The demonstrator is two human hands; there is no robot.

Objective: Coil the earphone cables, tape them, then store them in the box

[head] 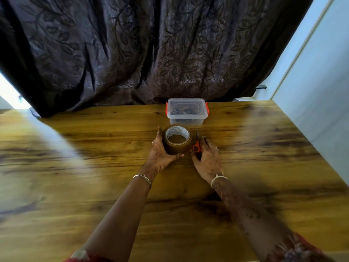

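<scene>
The left hand grips the tape roll — right hand holds scissors just beside.

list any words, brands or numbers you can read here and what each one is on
No text here is sharp enough to quote.
White inner core of the brown tape roll: rows of dark print, too blurred to read.
Lid and walls of the clear plastic box: no lettering visible.
The orange-handled scissors: no lettering visible.
</scene>
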